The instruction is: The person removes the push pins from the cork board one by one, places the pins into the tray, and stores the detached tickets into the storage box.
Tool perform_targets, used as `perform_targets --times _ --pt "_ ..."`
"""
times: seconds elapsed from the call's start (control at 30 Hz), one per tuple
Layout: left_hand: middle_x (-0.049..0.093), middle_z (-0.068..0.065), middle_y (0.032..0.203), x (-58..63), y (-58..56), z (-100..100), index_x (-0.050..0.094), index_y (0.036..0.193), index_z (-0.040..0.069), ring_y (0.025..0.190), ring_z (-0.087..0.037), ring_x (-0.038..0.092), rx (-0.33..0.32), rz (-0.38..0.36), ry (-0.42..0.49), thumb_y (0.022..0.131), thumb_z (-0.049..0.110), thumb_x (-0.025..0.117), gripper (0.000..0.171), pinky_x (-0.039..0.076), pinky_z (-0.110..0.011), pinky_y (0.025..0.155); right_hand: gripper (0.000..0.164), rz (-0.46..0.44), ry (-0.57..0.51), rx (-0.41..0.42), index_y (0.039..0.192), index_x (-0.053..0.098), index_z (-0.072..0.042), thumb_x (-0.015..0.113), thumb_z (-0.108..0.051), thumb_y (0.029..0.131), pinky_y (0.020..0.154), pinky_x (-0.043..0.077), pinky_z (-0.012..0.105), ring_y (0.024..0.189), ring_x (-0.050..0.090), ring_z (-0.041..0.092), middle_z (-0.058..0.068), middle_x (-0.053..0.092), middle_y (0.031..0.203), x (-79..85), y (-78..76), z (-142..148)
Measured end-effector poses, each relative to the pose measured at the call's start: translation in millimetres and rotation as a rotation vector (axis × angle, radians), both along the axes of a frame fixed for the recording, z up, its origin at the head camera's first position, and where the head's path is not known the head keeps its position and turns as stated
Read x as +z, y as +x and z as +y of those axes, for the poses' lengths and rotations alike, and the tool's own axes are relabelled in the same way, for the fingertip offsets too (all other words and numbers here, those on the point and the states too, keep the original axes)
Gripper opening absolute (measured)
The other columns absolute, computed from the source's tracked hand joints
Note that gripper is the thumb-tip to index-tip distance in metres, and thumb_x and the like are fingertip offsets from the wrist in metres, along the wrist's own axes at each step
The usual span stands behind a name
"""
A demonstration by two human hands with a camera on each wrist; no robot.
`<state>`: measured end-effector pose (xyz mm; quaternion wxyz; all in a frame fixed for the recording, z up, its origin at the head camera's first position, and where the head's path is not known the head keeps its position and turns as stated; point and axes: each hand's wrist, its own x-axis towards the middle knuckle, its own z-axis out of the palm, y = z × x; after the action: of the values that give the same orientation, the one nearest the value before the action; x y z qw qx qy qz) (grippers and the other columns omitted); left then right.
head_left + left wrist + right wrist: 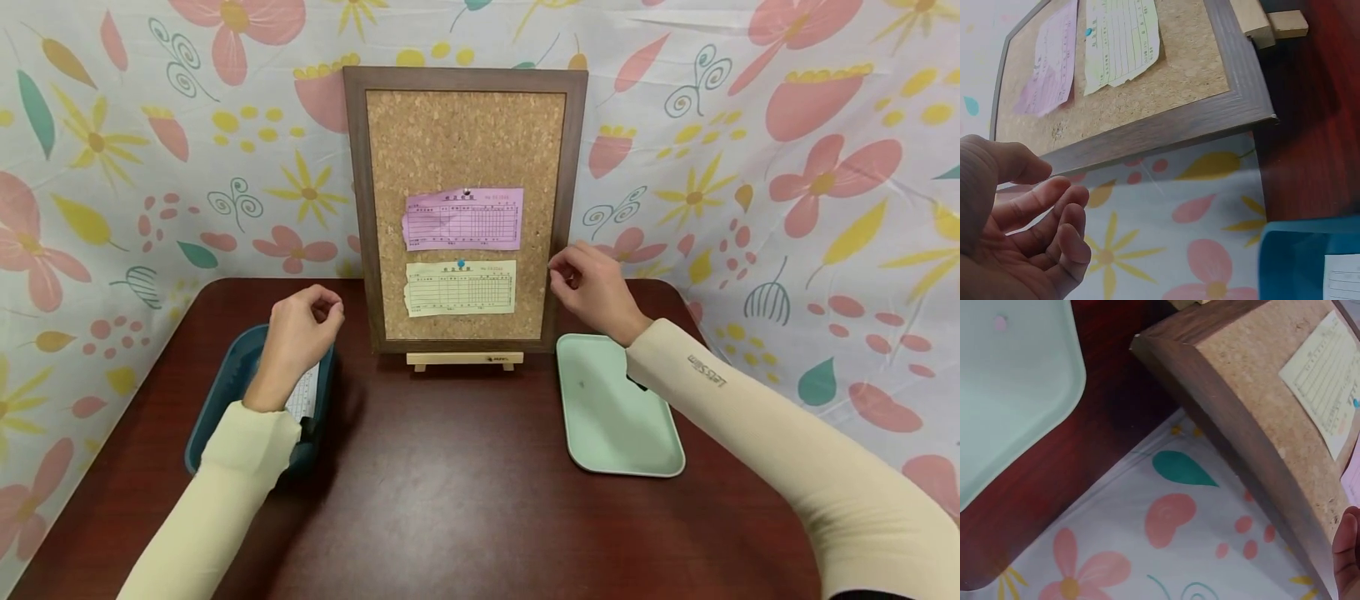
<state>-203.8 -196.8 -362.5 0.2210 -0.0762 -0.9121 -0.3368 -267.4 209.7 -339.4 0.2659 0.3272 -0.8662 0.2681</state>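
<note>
A wood-framed corkboard (pixel 465 133) leans upright at the table's back. Pinned to it are a pink receipt slip (pixel 461 221), with a dark pin at its top, and below it a pale yellow receipt slip (pixel 461 290) with a blue push pin (pixel 461 263). My left hand (pixel 303 325) hovers left of the board, above a blue basin; in the left wrist view its fingers curl loosely around nothing. At the board's right edge is my right hand (pixel 592 283), fingers bent, with no object visible in it. Whether it touches the frame I cannot tell.
The blue basin (pixel 232 367) holds white printed paper (pixel 302 396). A mint-green tray (pixel 615 433) lies at right, partly under my right forearm, with a small pinkish piece (pixel 1000 323) on it. A wooden stand (pixel 465 358) supports the board. Flowered cloth (pixel 750 167) hangs behind.
</note>
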Motion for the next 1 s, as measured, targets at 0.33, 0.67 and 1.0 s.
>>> perform_targets --times 0.33,0.67,1.0 --pt "0.063 -0.009 0.081 18.0 -22.9 15.2 0.066 0.096 0.003 0.07 -0.022 0.057 -0.078 0.02 0.0 0.09 0.013 0.062 0.012 0.046 -0.038 0.065 0.009 0.015 0.032 -0.036 0.092 0.063 -0.002 0.065 -0.002 0.083 0.06 0.044 0.029 0.07 0.052 0.016 0.005 0.054 0.084 12.1 -4.7 -15.7" --pt "0.064 -0.011 0.088 47.0 -47.0 37.5 0.065 0.1 0.002 0.077 -0.023 0.06 -0.098 0.065 0.012 0.091 0.015 0.06 0.017 0.047 -0.039 0.071 0.01 0.055 0.052 -0.055 0.093 0.064 0.002 0.062 -0.002 0.084 0.064 0.048 0.032 0.074 0.056 0.02 0.011 0.056 0.085 26.7 -14.5 -39.8" --pt "0.062 -0.013 0.095 62.1 -64.9 49.4 0.063 0.105 -0.001 0.079 -0.026 0.057 -0.113 0.097 0.033 0.091 0.013 0.059 0.02 0.045 -0.038 0.073 0.013 0.007 0.056 -0.074 0.098 0.063 -0.001 0.06 -0.004 0.085 0.071 0.046 0.029 0.081 0.055 0.017 0.008 0.057 0.094 48.0 -26.3 -77.5"
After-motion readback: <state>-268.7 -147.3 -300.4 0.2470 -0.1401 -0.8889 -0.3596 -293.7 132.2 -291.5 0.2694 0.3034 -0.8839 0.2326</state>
